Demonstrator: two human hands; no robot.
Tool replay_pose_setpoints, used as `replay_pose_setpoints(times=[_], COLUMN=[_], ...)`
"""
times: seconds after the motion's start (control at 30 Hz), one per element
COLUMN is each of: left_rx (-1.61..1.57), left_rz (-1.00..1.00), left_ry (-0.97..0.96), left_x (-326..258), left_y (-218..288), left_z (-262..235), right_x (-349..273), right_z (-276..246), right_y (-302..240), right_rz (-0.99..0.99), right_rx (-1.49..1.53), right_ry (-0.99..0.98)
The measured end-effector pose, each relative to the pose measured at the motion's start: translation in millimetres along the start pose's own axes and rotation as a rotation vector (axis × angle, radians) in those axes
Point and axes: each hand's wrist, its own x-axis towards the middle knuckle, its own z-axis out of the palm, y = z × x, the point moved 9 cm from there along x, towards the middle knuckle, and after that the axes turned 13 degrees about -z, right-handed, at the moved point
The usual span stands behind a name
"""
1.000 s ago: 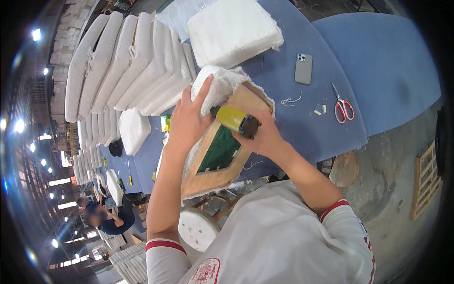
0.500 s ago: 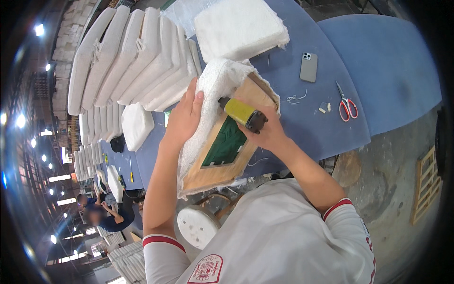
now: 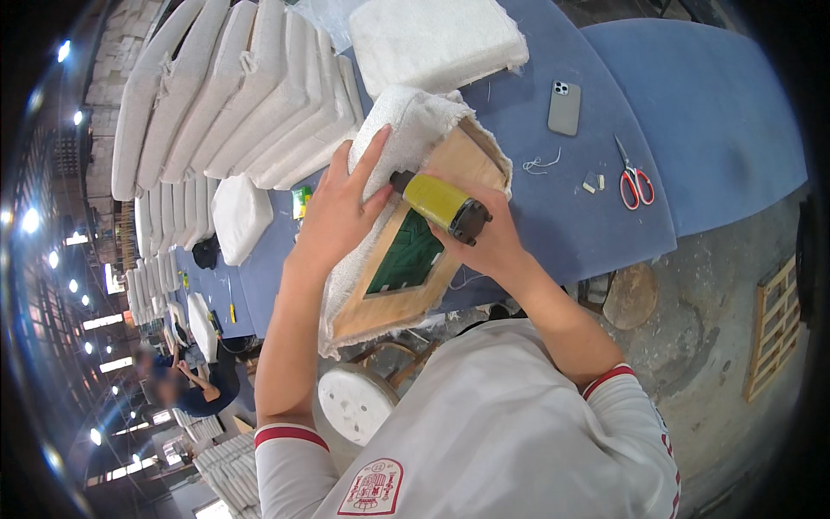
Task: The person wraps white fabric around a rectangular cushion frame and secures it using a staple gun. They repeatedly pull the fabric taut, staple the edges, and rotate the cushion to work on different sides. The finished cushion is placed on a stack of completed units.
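A seat cushion (image 3: 349, 270) stands tilted at the table's near edge, its wooden frame (image 3: 460, 157) facing me. White fabric wraps over the frame's edges, and green webbing (image 3: 405, 258) fills the opening in the wood. My right hand (image 3: 494, 232) is closed round a yellow-and-black staple gun (image 3: 437, 201), whose handle is hidden by the hand. The gun's nose points left at the fabric along the frame's left edge. On that left side my left hand (image 3: 335, 212) lies against the white fabric with its fingers spread, close to the nose.
Stacked white cushions (image 3: 251, 95) fill the table's left, with another cushion (image 3: 437, 43) behind. On the blue table (image 3: 596, 208) lie a phone (image 3: 564, 109), red-handled scissors (image 3: 635, 182) and thread (image 3: 542, 163). A white stool (image 3: 356, 402) stands below; a person (image 3: 203, 389) works far left.
My left hand has spread its fingers and shifted slightly along the fabric. The staple gun has moved slightly left along the cushion's edge. The whole view has shifted a little.
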Motion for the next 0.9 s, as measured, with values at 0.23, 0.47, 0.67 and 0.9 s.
replay_pose_setpoints(times=[0.23,0.47,0.67,0.9], left_rx=[0.027,-0.103,-0.215,0.062], left_rz=[-0.011,-0.016,-0.358,-0.052], left_ry=[0.001,-0.043,-0.013,0.028], left_x=[0,6,12,-28], left_y=[-3,-6,-98,-26], left_z=[1,-8,21,4], right_x=[-7,-12,-19,-14], right_z=[7,12,23,24], right_y=[-1,-1,12,-2], right_rz=[0.008,0.017,0.103,0.06], right_rx=[0.054,0.045,0.078,-0.006], right_ry=[-0.009,0.015,0.001,-0.033])
